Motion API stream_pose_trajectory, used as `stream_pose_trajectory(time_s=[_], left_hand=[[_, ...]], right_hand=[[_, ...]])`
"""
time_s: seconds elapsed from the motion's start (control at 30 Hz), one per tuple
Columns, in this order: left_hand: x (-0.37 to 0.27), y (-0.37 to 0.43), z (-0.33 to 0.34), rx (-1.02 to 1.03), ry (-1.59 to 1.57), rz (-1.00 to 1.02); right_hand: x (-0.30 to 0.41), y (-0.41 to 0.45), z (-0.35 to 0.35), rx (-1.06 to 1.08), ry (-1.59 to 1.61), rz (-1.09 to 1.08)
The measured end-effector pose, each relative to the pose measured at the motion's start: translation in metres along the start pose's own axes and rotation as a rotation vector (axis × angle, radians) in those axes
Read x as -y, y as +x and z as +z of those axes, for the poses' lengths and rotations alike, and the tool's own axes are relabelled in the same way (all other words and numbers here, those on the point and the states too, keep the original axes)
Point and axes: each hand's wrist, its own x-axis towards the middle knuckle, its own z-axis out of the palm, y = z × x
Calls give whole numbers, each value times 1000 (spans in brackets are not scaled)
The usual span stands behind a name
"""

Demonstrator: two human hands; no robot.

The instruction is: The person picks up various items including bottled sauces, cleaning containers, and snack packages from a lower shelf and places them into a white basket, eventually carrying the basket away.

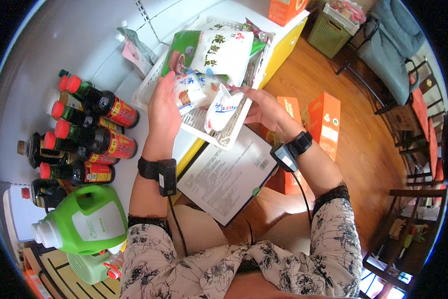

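A white perforated plastic basket (225, 143) stands at the edge of a white surface, filled with plastic packets. A large green and white bag (224, 52) lies on top. My left hand (166, 102) is at the basket's left side, fingers extended beside a small white packet (188, 89) and the green bag's lower corner. My right hand (265, 110) is at the right rim, fingertips by the upper end of another white packet (222, 110); whether they grip it or the rim cannot be told. A flat printed box or board (227, 175) slants below the basket.
Several dark sauce bottles with red caps (124, 145) and a green detergent jug (96, 220) stand at left. Pouches (136, 56) are behind the basket. Orange boxes (323, 119) stand on the wooden floor at right. A green bin (330, 33) and a grey chair (384, 63) stand farther off.
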Motion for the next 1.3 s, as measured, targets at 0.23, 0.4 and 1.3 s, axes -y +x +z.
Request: stream_pose_trajectory(time_s=[0.23, 0.4, 1.3], left_hand=[[-3, 2, -2, -12, 7, -32], [-4, 1, 2, -40, 51, -35], [-4, -9, 14, -146, 78, -103]], right_hand=[[1, -3, 2, 0, 93, -19], [-2, -3, -1, 6, 119, -37], [17, -15, 9, -152, 178, 62]])
